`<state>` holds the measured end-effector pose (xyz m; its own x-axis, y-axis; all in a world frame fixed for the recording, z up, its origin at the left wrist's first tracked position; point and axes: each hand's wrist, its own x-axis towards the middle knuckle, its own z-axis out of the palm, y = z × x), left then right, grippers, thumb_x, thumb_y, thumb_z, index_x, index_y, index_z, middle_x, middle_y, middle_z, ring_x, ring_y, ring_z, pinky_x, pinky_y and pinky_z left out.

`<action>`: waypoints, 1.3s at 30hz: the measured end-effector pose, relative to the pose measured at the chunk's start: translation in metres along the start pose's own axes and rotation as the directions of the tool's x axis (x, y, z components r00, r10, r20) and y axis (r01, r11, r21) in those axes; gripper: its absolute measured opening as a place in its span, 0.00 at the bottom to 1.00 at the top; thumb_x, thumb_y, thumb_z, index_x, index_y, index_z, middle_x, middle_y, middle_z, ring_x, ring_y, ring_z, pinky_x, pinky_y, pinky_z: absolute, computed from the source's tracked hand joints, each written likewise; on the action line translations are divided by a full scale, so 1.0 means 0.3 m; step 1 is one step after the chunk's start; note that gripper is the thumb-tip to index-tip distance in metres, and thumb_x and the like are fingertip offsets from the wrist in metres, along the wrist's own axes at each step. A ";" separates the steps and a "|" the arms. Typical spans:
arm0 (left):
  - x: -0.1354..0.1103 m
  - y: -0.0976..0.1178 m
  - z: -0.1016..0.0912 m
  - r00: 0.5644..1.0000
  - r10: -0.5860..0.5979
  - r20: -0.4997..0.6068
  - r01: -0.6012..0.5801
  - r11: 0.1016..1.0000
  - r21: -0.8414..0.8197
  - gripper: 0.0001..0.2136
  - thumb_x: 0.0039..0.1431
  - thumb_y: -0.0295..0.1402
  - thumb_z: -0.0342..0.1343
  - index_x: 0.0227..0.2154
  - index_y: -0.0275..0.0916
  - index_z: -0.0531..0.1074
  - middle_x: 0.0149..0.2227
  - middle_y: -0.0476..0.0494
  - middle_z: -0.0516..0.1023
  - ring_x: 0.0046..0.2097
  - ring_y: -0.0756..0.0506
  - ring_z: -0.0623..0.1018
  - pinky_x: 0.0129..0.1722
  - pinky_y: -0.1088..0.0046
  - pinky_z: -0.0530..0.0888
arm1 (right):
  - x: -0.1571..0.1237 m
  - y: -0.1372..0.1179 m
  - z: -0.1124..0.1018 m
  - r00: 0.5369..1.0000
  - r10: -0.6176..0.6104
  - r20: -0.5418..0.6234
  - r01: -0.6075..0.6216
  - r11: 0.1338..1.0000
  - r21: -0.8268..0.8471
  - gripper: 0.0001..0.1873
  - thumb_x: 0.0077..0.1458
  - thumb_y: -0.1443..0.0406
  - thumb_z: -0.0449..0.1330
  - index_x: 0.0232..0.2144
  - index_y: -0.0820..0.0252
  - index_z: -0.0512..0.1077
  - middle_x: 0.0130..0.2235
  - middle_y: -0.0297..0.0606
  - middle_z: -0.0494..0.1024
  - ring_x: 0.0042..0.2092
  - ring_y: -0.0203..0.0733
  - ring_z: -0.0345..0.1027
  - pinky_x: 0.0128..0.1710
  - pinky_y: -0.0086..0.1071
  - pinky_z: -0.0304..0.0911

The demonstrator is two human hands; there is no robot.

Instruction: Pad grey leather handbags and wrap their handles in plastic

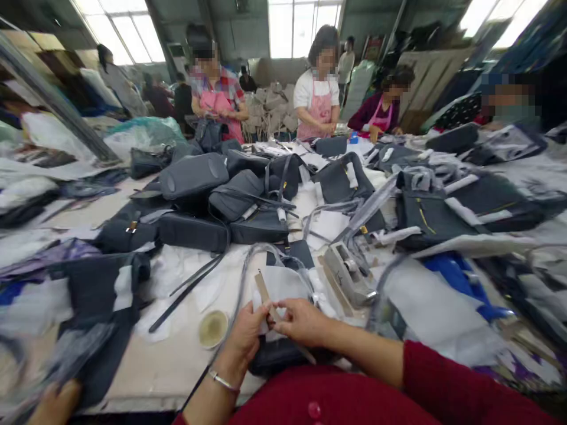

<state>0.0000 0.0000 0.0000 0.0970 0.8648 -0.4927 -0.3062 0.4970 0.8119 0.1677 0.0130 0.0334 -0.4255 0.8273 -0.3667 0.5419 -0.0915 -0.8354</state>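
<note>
There are one left hand and one right hand of the wearer, one tan strip, one bracelet, one tape dispenser, one round dish, one worktop, one co-worker's hand, three pink aprons, and more than ten dark bags, too overlapped for exact counting.

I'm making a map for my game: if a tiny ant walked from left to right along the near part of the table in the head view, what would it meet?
Dark bag with a white piece on it → round dish → left hand → right hand → grey tape dispenser → blue material.
</note>
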 end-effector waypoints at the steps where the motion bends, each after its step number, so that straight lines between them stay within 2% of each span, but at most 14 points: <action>1: -0.003 -0.003 -0.003 1.000 -0.017 -0.014 0.017 1.000 -0.014 0.22 0.49 0.44 0.65 0.39 0.31 0.71 0.25 0.49 0.72 0.25 0.52 0.71 0.27 0.76 0.68 | 0.001 0.005 -0.005 1.000 -0.001 -0.023 0.001 0.999 0.038 0.16 0.47 0.63 0.62 0.39 0.64 0.78 0.21 0.29 0.69 0.24 0.32 0.60 0.23 0.25 0.50; 6: -0.017 -0.003 -0.034 0.990 0.124 -0.071 -0.090 0.928 0.362 0.21 0.54 0.49 0.58 0.39 0.34 0.72 0.35 0.41 0.77 0.34 0.46 0.75 0.35 0.71 0.71 | 0.001 0.110 -0.173 0.924 0.027 -0.381 -0.034 0.999 -0.011 0.14 0.54 0.61 0.55 0.35 0.62 0.77 0.30 0.37 0.77 0.33 0.40 0.69 0.31 0.28 0.60; 9: 0.001 0.024 -0.083 0.939 0.345 -0.020 -0.207 0.610 0.765 0.18 0.60 0.48 0.50 0.31 0.37 0.74 0.31 0.42 0.76 0.36 0.44 0.75 0.39 0.68 0.70 | 0.013 0.268 -0.323 0.815 0.052 -0.577 -0.235 0.940 -0.247 0.18 0.57 0.59 0.50 0.39 0.62 0.76 0.35 0.44 0.79 0.38 0.47 0.72 0.37 0.34 0.63; 11: 0.037 0.059 -0.139 0.893 0.450 0.019 -0.220 0.399 0.890 0.18 0.64 0.44 0.45 0.30 0.37 0.74 0.32 0.41 0.76 0.38 0.44 0.75 0.43 0.67 0.69 | 0.019 0.379 -0.366 0.867 0.059 -0.495 -0.299 0.855 -0.423 0.17 0.56 0.60 0.51 0.38 0.65 0.76 0.34 0.49 0.79 0.39 0.51 0.72 0.41 0.39 0.64; 15: 0.132 0.146 -0.283 0.883 0.461 -0.093 0.017 0.168 0.986 0.17 0.64 0.39 0.45 0.43 0.34 0.74 0.44 0.34 0.76 0.47 0.43 0.75 0.49 0.67 0.68 | 0.001 0.489 -0.325 0.818 -0.172 -0.549 -0.208 0.801 -0.561 0.24 0.56 0.59 0.52 0.47 0.71 0.71 0.47 0.58 0.75 0.50 0.57 0.69 0.52 0.45 0.62; 17: 0.167 0.165 -0.338 0.919 0.342 -0.198 0.187 0.067 0.980 0.19 0.61 0.43 0.50 0.45 0.32 0.73 0.47 0.30 0.76 0.48 0.39 0.76 0.48 0.64 0.70 | -0.017 0.467 -0.291 0.783 -0.264 -0.564 -0.111 0.832 -0.543 0.22 0.57 0.58 0.51 0.47 0.68 0.71 0.49 0.55 0.74 0.51 0.54 0.69 0.54 0.45 0.62; 20: 0.192 0.143 -0.366 0.952 0.175 -0.252 0.257 -0.010 0.966 0.16 0.48 0.41 0.63 0.34 0.33 0.76 0.39 0.31 0.79 0.42 0.35 0.78 0.40 0.62 0.73 | -0.036 0.373 -0.263 0.784 -0.296 -0.546 0.018 0.890 -0.457 0.18 0.58 0.58 0.52 0.43 0.62 0.73 0.47 0.48 0.76 0.46 0.49 0.72 0.49 0.42 0.67; 25: 0.188 0.126 -0.336 0.947 0.245 -0.210 0.226 -0.041 0.973 0.06 0.50 0.24 0.55 0.32 0.32 0.74 0.39 0.30 0.77 0.40 0.38 0.78 0.39 0.65 0.72 | -0.051 0.192 -0.242 0.761 -0.393 -0.517 0.209 0.902 -0.379 0.13 0.59 0.60 0.53 0.41 0.60 0.74 0.48 0.47 0.75 0.47 0.46 0.72 0.44 0.37 0.70; 28: 0.153 0.203 -0.311 0.868 0.481 -0.125 0.147 -0.008 0.989 0.08 0.55 0.23 0.48 0.34 0.34 0.70 0.39 0.32 0.75 0.43 0.41 0.76 0.43 0.65 0.71 | -0.051 0.107 -0.219 0.774 -0.439 -0.456 0.308 0.891 -0.335 0.12 0.60 0.62 0.53 0.41 0.59 0.74 0.47 0.46 0.76 0.47 0.45 0.71 0.44 0.36 0.70; 31: 0.066 0.321 -0.257 0.602 0.797 -0.047 -0.112 0.142 0.983 0.03 0.53 0.26 0.50 0.27 0.39 0.66 0.34 0.41 0.73 0.40 0.43 0.74 0.43 0.67 0.70 | -0.035 0.055 -0.191 0.818 -0.444 -0.367 0.362 0.892 -0.272 0.11 0.60 0.63 0.54 0.39 0.57 0.75 0.44 0.43 0.77 0.46 0.44 0.71 0.46 0.36 0.68; 33: -0.023 0.403 -0.199 0.520 0.838 -0.163 -0.287 0.352 0.891 0.03 0.50 0.28 0.55 0.28 0.40 0.65 0.33 0.46 0.73 0.37 0.46 0.74 0.39 0.70 0.71 | -0.009 0.045 -0.180 0.836 -0.419 -0.355 0.350 0.905 -0.242 0.11 0.59 0.63 0.54 0.38 0.57 0.76 0.42 0.41 0.78 0.45 0.43 0.72 0.46 0.35 0.67; 34: -0.074 0.442 -0.166 0.559 0.793 -0.244 -0.360 0.497 0.790 0.06 0.49 0.30 0.57 0.31 0.39 0.66 0.31 0.48 0.72 0.32 0.48 0.72 0.34 0.72 0.70 | 0.010 0.047 -0.180 0.844 -0.399 -0.359 0.332 0.914 -0.235 0.11 0.58 0.64 0.54 0.38 0.57 0.76 0.42 0.40 0.78 0.44 0.43 0.72 0.45 0.35 0.67; 36: -0.178 0.515 -0.102 0.729 0.616 -0.298 -0.461 0.764 0.452 0.15 0.48 0.33 0.60 0.40 0.39 0.66 0.31 0.51 0.72 0.25 0.52 0.69 0.27 0.75 0.68 | 0.064 0.060 -0.192 0.860 -0.334 -0.386 0.257 0.937 -0.239 0.12 0.57 0.64 0.54 0.39 0.58 0.76 0.42 0.41 0.78 0.43 0.43 0.72 0.44 0.35 0.66; 39: -0.323 0.602 -0.020 0.925 0.365 -0.103 -0.360 0.931 0.065 0.26 0.47 0.35 0.64 0.51 0.40 0.65 0.31 0.52 0.70 0.20 0.57 0.62 0.23 0.77 0.68 | 0.179 0.083 -0.225 0.891 -0.187 -0.413 0.076 0.959 -0.271 0.16 0.53 0.65 0.57 0.44 0.62 0.74 0.43 0.44 0.79 0.42 0.44 0.71 0.46 0.36 0.64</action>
<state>-0.0705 0.0056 0.1925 -0.1195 0.9742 -0.1915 -0.2586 0.1557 0.9534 0.2073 0.0925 0.0206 -0.1814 0.9834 -0.0012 0.6844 0.1254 -0.7182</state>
